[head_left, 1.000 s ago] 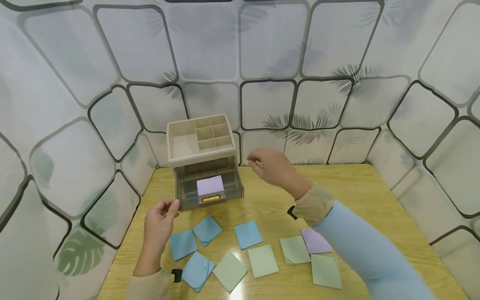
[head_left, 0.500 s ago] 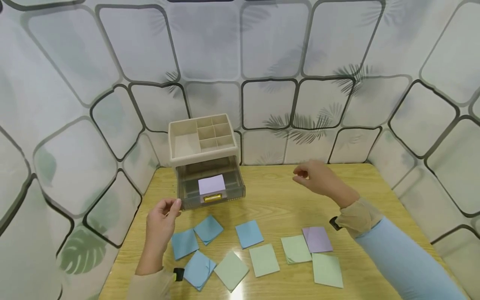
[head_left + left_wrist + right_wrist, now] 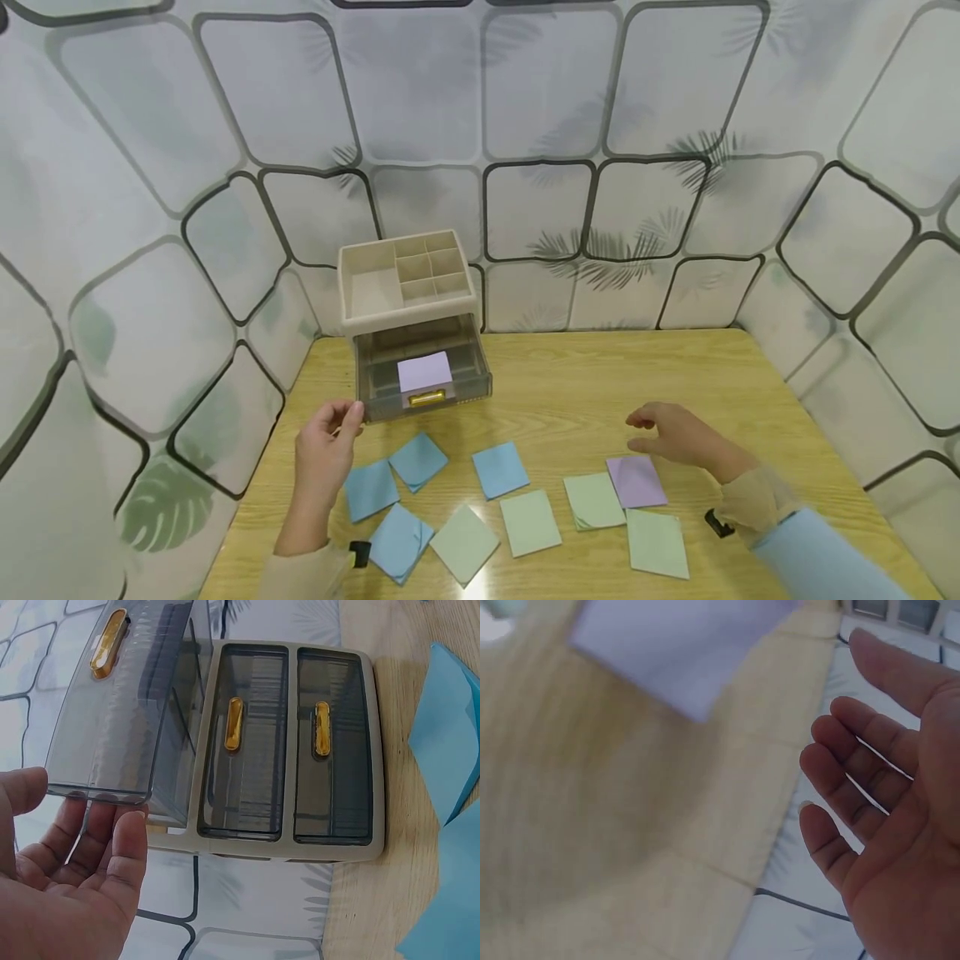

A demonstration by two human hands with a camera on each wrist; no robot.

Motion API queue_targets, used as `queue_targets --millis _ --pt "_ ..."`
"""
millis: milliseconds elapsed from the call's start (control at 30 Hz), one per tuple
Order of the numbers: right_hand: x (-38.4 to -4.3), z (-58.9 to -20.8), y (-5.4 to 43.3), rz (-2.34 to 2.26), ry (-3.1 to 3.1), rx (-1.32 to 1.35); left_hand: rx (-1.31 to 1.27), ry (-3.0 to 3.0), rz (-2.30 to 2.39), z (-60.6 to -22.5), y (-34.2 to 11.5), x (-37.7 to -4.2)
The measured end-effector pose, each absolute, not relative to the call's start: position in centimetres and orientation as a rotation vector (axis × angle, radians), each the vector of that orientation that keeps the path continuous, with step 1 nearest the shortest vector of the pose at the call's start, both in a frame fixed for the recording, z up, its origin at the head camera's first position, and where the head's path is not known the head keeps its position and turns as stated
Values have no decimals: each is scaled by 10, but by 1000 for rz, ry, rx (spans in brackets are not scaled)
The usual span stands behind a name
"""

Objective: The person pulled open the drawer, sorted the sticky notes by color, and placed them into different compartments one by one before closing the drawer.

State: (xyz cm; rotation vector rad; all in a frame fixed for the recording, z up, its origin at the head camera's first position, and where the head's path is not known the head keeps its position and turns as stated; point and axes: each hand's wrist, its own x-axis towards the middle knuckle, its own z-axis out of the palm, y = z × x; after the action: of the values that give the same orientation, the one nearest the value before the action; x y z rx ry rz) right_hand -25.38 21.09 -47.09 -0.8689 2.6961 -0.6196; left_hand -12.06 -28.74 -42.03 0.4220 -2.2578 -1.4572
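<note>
My left hand (image 3: 325, 454) holds the left front corner of the pulled-out clear grey drawer (image 3: 468, 386). In the left wrist view, the fingers (image 3: 94, 844) curl against the edge of that drawer (image 3: 112, 750). A purple sticky note (image 3: 425, 371) lies inside it. My right hand (image 3: 678, 433) is above the table beside a purple sticky note pad (image 3: 636, 482), holding nothing. Its fingers (image 3: 855, 780) are relaxed and apart from the purple pad (image 3: 682, 652) in the right wrist view. Green pads (image 3: 594, 501) and blue pads (image 3: 500, 470) lie nearby.
The beige organizer (image 3: 408, 317) has a compartmented top tray and stands at the back left. Two shut lower drawers (image 3: 259, 780) show in the left wrist view. Patterned fabric walls (image 3: 540, 200) enclose the wooden table (image 3: 555, 375) at the back and sides.
My right hand has moved right and toward me, from beside the organizer to the purple pad, its fingers spreading a little. The left hand stays at the drawer corner.
</note>
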Motion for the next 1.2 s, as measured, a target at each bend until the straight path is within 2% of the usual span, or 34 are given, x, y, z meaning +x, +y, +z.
queue_targets --millis 333,467,1200 --pt "-241 -500 221 -581 2641 -813 423 -2256 -1423 -422 -286 -119" --pt "-240 -506 221 -491 2657 -872 427 -2254 -1420 -423 -287 -120" --pt "-238 -517 221 -485 2675 -982 389 -2239 -1413 -423 -286 -121"
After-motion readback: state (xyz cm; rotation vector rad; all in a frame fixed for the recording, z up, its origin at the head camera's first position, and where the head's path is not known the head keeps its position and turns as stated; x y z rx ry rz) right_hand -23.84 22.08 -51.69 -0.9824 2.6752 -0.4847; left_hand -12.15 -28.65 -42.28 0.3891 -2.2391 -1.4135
